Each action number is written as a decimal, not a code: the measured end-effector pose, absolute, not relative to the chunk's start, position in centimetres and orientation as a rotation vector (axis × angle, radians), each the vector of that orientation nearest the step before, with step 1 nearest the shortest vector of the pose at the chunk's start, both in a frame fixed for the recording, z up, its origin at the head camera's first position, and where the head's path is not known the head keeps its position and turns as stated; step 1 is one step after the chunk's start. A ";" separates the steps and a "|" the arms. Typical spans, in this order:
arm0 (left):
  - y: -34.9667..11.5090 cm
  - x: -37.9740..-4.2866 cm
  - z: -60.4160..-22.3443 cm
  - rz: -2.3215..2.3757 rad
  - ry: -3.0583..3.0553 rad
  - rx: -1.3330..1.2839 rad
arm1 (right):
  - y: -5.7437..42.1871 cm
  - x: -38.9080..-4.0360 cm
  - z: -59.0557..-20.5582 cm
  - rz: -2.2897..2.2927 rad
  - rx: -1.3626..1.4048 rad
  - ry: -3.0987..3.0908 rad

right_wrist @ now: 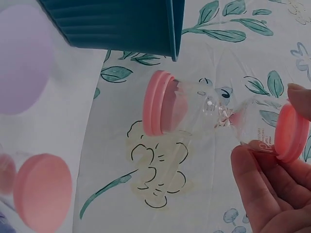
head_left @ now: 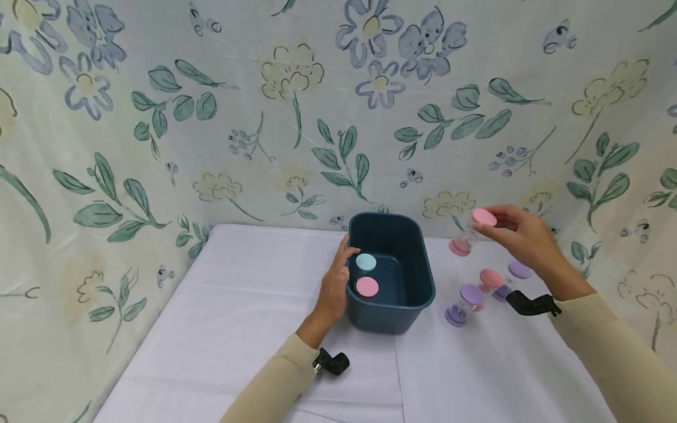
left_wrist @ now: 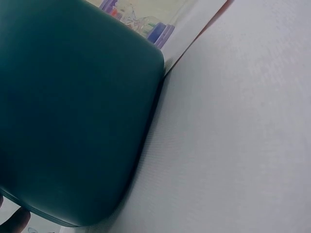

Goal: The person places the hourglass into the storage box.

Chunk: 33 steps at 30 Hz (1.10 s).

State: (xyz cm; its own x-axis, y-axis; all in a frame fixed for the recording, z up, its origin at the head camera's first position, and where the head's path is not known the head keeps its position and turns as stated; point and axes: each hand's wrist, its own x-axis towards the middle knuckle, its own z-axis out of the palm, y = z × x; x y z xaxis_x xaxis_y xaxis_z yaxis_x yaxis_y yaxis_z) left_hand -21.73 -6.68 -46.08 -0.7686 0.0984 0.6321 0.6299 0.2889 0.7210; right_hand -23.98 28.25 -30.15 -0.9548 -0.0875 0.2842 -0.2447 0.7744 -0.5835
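My right hand (head_left: 523, 238) pinches a pink-capped sand timer (right_wrist: 159, 104) by one end cap, in the air to the right of a dark teal bin (head_left: 388, 320). The timer's clear glass bulbs and narrow waist show in the right wrist view, where it lies nearly sideways. My left hand (head_left: 333, 291) holds the bin's left side, a digit hooked over the rim. Inside the bin stand a light-blue-capped timer (head_left: 366, 262) and another pink-capped timer (head_left: 367, 286), both at the left wall.
Right of the bin, a purple timer (head_left: 472, 294), a coral-pink timer (head_left: 491, 278) and a second purple timer (head_left: 520, 269) stand close together on the white-covered table (head_left: 238, 317). A floral cloth (head_left: 296, 117) hangs right behind the table.
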 end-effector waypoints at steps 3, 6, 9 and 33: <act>-6.6 -21.7 -46.0 -1.493 -2.085 -0.652 | 28.0 -23.8 -30.0 0.954 0.267 -2.718; -6.6 -21.5 -46.0 -1.492 -2.085 -0.651 | 27.7 -23.5 -29.9 0.962 0.283 -2.714; -6.6 -21.4 -46.1 -1.486 -2.092 -0.647 | 27.4 -23.2 -29.8 0.976 0.299 -2.713; -6.8 -21.5 -45.7 -1.490 -2.115 -0.635 | 24.1 -23.4 -27.4 1.106 0.365 -2.719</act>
State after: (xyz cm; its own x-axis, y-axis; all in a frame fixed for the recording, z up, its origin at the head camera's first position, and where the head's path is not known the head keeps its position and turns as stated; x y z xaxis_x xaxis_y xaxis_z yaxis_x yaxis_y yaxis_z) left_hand -21.53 -6.76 -45.73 -0.7805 0.1002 0.6170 0.6148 0.3018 0.7287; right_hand -23.44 24.12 -27.39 -0.9529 -0.1569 0.2596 -0.2936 0.6923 -0.6592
